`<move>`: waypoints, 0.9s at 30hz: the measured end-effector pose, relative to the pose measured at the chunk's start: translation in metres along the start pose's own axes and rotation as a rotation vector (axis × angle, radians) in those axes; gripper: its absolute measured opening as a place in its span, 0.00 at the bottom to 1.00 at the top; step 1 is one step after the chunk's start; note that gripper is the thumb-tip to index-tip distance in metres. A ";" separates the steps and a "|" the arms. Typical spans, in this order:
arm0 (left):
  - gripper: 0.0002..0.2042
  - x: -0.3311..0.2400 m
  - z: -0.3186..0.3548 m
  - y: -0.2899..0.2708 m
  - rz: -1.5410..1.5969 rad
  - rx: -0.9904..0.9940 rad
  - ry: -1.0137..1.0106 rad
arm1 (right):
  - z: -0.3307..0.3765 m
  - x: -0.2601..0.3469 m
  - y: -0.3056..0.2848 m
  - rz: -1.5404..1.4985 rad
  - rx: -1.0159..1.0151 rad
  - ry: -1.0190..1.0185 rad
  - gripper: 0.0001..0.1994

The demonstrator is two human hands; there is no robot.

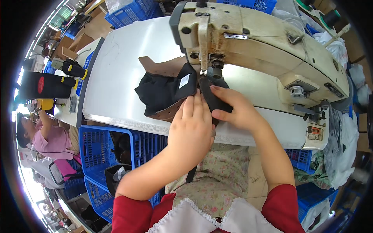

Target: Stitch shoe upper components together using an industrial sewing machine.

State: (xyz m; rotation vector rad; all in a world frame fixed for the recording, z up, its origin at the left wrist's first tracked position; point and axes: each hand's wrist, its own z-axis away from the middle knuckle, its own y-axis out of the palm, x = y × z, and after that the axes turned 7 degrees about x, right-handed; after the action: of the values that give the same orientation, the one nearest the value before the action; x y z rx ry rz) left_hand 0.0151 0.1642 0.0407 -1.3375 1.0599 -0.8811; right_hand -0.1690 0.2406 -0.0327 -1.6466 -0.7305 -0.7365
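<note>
A black and brown shoe upper (163, 91) lies on the white work table (116, 77), pushed under the needle of a cream industrial sewing machine (264, 42). My left hand (190, 130) presses down on its near edge, fingers together and flat. My right hand (233, 108) pinches the black part of the upper just below the presser foot (213, 72), thumb and fingers around the material. A small white label (183, 80) shows on the black lining.
Blue plastic crates (101, 151) with dark shoe parts stand at my left below the table. Another person in pink (50, 136) sits at far left. More blue crates (132, 11) and cardboard boxes stand beyond the table. White bags pile at right.
</note>
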 end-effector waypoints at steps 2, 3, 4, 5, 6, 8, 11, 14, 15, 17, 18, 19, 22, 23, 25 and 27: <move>0.33 -0.003 -0.005 0.016 0.006 -0.025 -0.121 | 0.001 -0.002 0.000 0.091 -0.003 -0.061 0.37; 0.33 0.002 -0.011 0.021 0.011 -0.035 -0.192 | 0.000 -0.003 0.001 0.089 -0.007 -0.062 0.37; 0.33 0.003 -0.016 0.025 0.008 -0.033 -0.190 | -0.001 -0.005 0.001 0.092 -0.008 -0.082 0.37; 0.33 0.005 -0.022 0.028 -0.012 -0.099 -0.152 | -0.002 -0.006 0.001 0.095 -0.008 -0.102 0.36; 0.34 0.005 -0.027 0.030 -0.028 -0.162 -0.120 | -0.003 -0.008 0.001 0.092 -0.003 -0.101 0.36; 0.32 0.013 -0.040 0.040 -0.039 -0.163 -0.126 | -0.004 -0.012 0.000 0.065 -0.002 -0.134 0.34; 0.26 0.023 -0.047 0.053 0.136 -0.071 -0.241 | -0.007 -0.010 -0.005 0.089 0.040 -0.161 0.29; 0.19 0.029 -0.044 0.070 0.032 -0.198 -0.243 | -0.017 -0.019 -0.025 -0.174 0.256 -0.093 0.23; 0.19 0.029 -0.044 0.072 -0.035 -0.237 -0.209 | -0.021 -0.024 -0.031 -0.328 0.245 -0.037 0.18; 0.18 0.030 -0.045 0.074 -0.096 -0.325 -0.146 | -0.034 -0.030 -0.031 -0.069 0.121 -0.055 0.17; 0.18 0.029 -0.047 0.072 -0.099 -0.319 -0.150 | -0.039 -0.031 -0.027 0.195 -0.004 -0.071 0.16; 0.17 0.026 -0.049 0.068 -0.025 -0.321 -0.175 | -0.042 -0.028 -0.022 0.255 -0.033 -0.033 0.15; 0.16 0.026 -0.052 0.062 0.045 -0.287 -0.193 | -0.046 -0.036 -0.009 0.323 0.034 -0.012 0.15; 0.15 0.028 -0.052 0.063 0.044 -0.254 -0.179 | -0.045 -0.039 -0.007 0.321 0.037 -0.012 0.15; 0.14 0.034 -0.050 0.072 0.076 -0.260 -0.207 | -0.040 -0.038 -0.003 0.323 -0.064 -0.063 0.14; 0.14 0.037 -0.048 0.081 0.121 -0.250 -0.257 | -0.038 -0.041 -0.001 0.303 -0.056 -0.070 0.14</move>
State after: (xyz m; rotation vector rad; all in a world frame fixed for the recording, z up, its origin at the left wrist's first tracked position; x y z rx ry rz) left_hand -0.0261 0.1189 -0.0398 -1.5301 1.0596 -0.4820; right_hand -0.1986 0.2005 -0.0579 -1.7914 -0.4965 -0.4885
